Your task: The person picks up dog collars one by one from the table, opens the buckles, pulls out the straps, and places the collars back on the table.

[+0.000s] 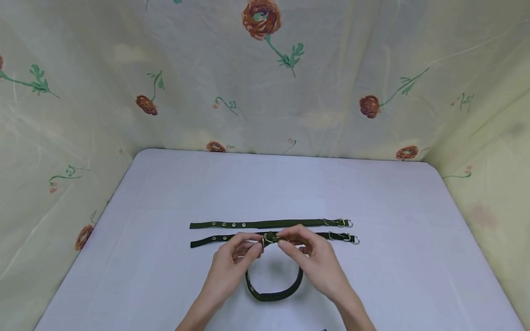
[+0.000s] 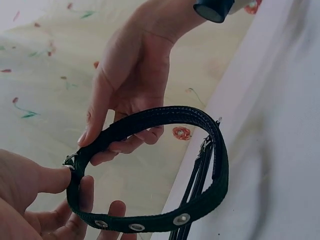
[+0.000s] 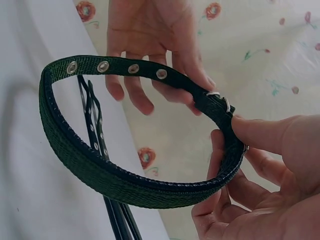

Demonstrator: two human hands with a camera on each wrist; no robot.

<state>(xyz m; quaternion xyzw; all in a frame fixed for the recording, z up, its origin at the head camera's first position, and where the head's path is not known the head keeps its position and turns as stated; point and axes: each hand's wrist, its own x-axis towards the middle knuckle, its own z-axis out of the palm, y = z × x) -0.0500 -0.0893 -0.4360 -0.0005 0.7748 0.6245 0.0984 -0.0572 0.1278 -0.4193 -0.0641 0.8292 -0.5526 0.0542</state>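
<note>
A dark green webbing collar (image 1: 275, 296) with metal eyelets is bent into a loop, held above the table. My left hand (image 1: 232, 262) pinches it at the buckle end, thumb and fingertips on either side of the strap. On the opposite side of the metal buckle (image 3: 220, 97), my right hand (image 1: 319, 264) grips the band between thumb and fingers. In the left wrist view the loop (image 2: 200, 205) hangs between both hands, its eyelets facing the camera. How far the strap's tip runs through the buckle is partly hidden by fingers.
Two similar collars lie stretched out behind the hands: a farther collar (image 1: 290, 223) and a nearer collar (image 1: 203, 242), partly covered by the fingers. Their buckles point right. The white table (image 1: 124, 276) is bordered by flowered curtains (image 1: 323, 92) at the back and sides.
</note>
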